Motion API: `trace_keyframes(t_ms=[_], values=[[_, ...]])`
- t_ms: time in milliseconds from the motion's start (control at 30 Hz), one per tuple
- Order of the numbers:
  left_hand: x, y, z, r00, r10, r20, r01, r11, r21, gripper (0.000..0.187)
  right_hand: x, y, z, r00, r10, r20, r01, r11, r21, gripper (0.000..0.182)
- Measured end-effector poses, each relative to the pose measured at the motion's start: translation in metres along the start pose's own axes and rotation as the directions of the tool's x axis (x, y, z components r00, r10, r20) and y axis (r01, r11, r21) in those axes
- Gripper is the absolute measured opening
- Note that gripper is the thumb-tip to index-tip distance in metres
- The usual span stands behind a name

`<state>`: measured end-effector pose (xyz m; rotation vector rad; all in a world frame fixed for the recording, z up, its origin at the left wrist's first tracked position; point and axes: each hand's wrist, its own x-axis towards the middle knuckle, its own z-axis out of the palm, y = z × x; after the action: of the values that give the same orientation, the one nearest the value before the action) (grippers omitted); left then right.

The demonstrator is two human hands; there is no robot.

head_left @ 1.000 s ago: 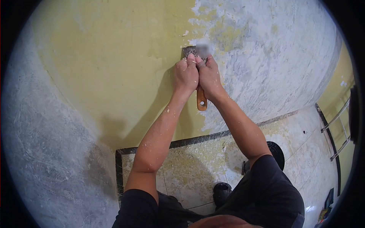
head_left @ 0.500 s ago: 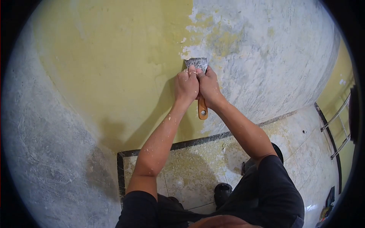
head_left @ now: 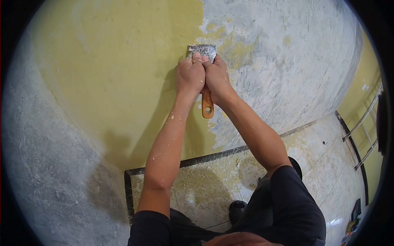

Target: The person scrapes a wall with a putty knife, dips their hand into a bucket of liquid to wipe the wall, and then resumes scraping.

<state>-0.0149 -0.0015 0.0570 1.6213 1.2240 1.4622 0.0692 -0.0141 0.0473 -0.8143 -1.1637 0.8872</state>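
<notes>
The scraper (head_left: 205, 48) is clamped between the left hand (head_left: 191, 78) and right hand (head_left: 217, 78), at the ragged paint (head_left: 123, 61) edge on the wall (head_left: 287, 74). Presumably light and stiff, it is best gripped where handle (head_left: 207, 98) meets blade (head_left: 209, 50); wall contact cannot be judged.

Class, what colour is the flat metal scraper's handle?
The long, wood-like handle is orange-brown, best seen in the head view.

Scraper (head_left: 206, 51) held by a two-handed grip, left hand (head_left: 191, 76) beside right hand (head_left: 217, 78), its blade (head_left: 209, 49) uppermost at the wall (head_left: 266, 102) and its brown handle (head_left: 207, 103) projecting beneath. Left of the scraper, yellow paint (head_left: 115, 69); right of it, a grey-white surface (head_left: 303, 65) with yellow patches (head_left: 239, 52). Below it, flakes (head_left: 199, 180) scattered over the tiled floor (head_left: 322, 172); to its lower right, a tubular metal frame (head_left: 368, 137).
</notes>
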Motion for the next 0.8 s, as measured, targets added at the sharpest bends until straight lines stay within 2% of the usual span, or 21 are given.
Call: trace_keyframes(t_ms=[33, 67, 100, 133, 167, 200, 233, 300, 367, 433, 467, 500, 567, 600, 633, 700, 733, 800], values=[[-0.003, -0.005, 0.002, 1.0, -0.003, 0.005, 0.003, 1.0, 0.01, 0.041, -0.003, -0.005, 0.002, 0.993, 0.121, 0.001, -0.121, 0.992, 0.027, 0.017], [-0.01, -0.017, 0.006, 0.991, 0.13, -0.038, -0.128, 0.99, 0.067, 0.04, -0.001, 0.016, -0.003, 1.0, 0.005, -0.009, -0.005, 1.0, 0.014, 0.017], [-0.017, -0.029, 0.008, 0.96, 0.27, -0.076, -0.259, 0.957, 0.128, 0.039, -0.004, 0.035, -0.008, 1.0, 0.002, -0.011, -0.002, 1.0, 0.023, 0.017], [-0.027, -0.041, 0.012, 0.96, 0.266, -0.084, -0.238, 0.938, 0.25, 0.036, -0.014, 0.054, -0.013, 0.999, 0.037, -0.027, -0.036, 0.999, 0.032, 0.017], [-0.025, -0.051, 0.016, 0.958, 0.273, -0.085, -0.244, 0.935, 0.257, 0.036, -0.02, 0.061, -0.014, 0.997, 0.072, -0.038, -0.07, 0.997, 0.041, 0.018], [-0.024, -0.052, 0.016, 0.967, 0.227, -0.113, -0.197, 0.953, 0.23, 0.037, -0.025, 0.047, -0.015, 0.986, 0.168, -0.012, -0.167, 0.986, 0.014, 0.017], [-0.019, -0.049, 0.015, 0.972, 0.187, -0.143, -0.157, 0.967, 0.2, 0.038, -0.016, 0.038, -0.009, 0.988, 0.155, -0.003, -0.155, 0.988, 0.021, 0.017], [0.004, -0.02, 0.003, 0.974, 0.184, -0.13, -0.163, 0.974, 0.16, 0.04, 0.007, 0.021, 0.005, 0.998, -0.042, -0.045, 0.044, 0.998, 0.034, 0.016], [0.014, -0.006, -0.001, 0.977, 0.185, -0.11, -0.172, 0.978, 0.114, 0.042, 0.019, 0.011, 0.007, 0.999, -0.026, -0.039, 0.029, 0.997, 0.072, 0.015], [0.009, -0.013, -0.001, 0.988, 0.134, -0.083, -0.124, 0.986, 0.114, 0.046, 0.016, 0.022, 0.004, 0.991, -0.13, -0.019, 0.129, 0.991, -0.042, 0.016], [-0.009, -0.016, 0.001, 0.994, 0.091, -0.061, -0.083, 0.99, 0.114, 0.045, 0.0, 0.028, 0.003, 0.994, -0.044, -0.098, 0.045, 0.999, 0.005, 0.019], [-0.015, -0.025, 0.007, 0.994, 0.089, -0.058, -0.081, 0.989, 0.122, 0.045, -0.009, 0.032, 0.0, 0.994, -0.04, -0.101, 0.041, 0.999, 0.012, 0.019], [-0.014, -0.049, 0.018, 0.97, 0.19, -0.154, -0.165, 0.972, 0.165, 0.044, -0.012, 0.043, -0.009, 0.997, 0.055, -0.051, -0.051, 0.996, 0.066, 0.019], [-0.007, -0.044, 0.021, 0.95, 0.248, -0.19, -0.215, 0.96, 0.182, 0.045, 0.006, 0.05, -0.012, 0.99, -0.131, -0.044, 0.131, 0.991, -0.001, 0.018], [0.002, -0.027, 0.017, 0.949, 0.252, -0.188, -0.217, 0.958, 0.186, 0.045, 0.011, 0.03, -0.005, 0.99, -0.132, -0.045, 0.133, 0.991, 0.004, 0.018], [0.013, 0.003, 0.01, 0.986, 0.133, -0.105, -0.126, 0.989, 0.072, 0.045, 0.011, -0.002, 0.002, 0.998, 0.028, -0.054, -0.021, 0.992, 0.122, 0.019], [0.01, 0.008, 0.007, 0.995, 0.082, -0.049, -0.078, 0.993, 0.089, 0.045, 0.01, -0.003, -0.002, 0.999, 0.047, -0.022, -0.045, 0.996, 0.074, 0.02], [-0.009, -0.012, 0.012, 0.992, 0.111, -0.056, -0.102, 0.984, 0.147, 0.045, -0.001, 0.025, -0.009, 0.999, 0.027, -0.043, -0.025, 0.998, 0.053, 0.021]])
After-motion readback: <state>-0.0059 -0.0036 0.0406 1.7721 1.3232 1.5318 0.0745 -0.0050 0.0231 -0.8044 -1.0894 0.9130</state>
